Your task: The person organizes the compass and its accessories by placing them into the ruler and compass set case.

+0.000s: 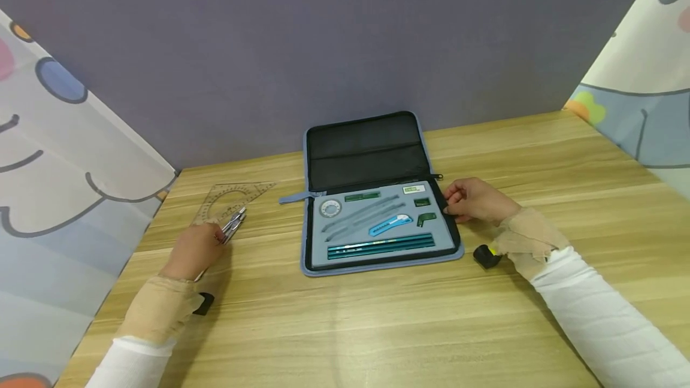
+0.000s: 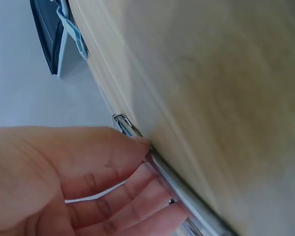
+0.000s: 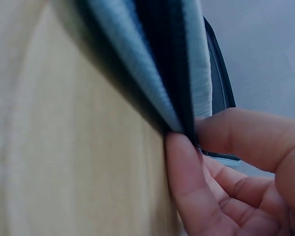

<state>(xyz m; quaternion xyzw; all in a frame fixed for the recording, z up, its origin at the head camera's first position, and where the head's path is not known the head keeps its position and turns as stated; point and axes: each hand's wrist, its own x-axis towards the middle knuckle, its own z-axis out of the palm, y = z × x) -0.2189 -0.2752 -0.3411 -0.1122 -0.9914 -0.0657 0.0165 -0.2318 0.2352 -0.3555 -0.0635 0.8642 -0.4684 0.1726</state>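
My left hand (image 1: 194,251) pinches a silver metal compass (image 1: 233,225) between thumb and fingers, low over the wooden table at the left. In the left wrist view, the metal shaft (image 2: 187,194) runs along the fingertips. Just beyond lies a clear set square (image 1: 239,189). At the right edge of an unzipped pencil case (image 1: 366,163), thumb and finger of my right hand (image 1: 477,199) pinch its border (image 3: 162,93). The case lies open, its grey insert (image 1: 319,241) holding teal pencils (image 1: 380,246), a blue utility knife (image 1: 390,225) and an eraser (image 1: 413,189).
Also in the insert are a round white piece (image 1: 330,208), small green pieces (image 1: 426,218) and diagonal slots. A blue strap (image 1: 293,197) sticks out left of the case. A grey panel (image 1: 345,47) stands behind the table (image 1: 345,322); patterned sheets (image 1: 59,196) flank it.
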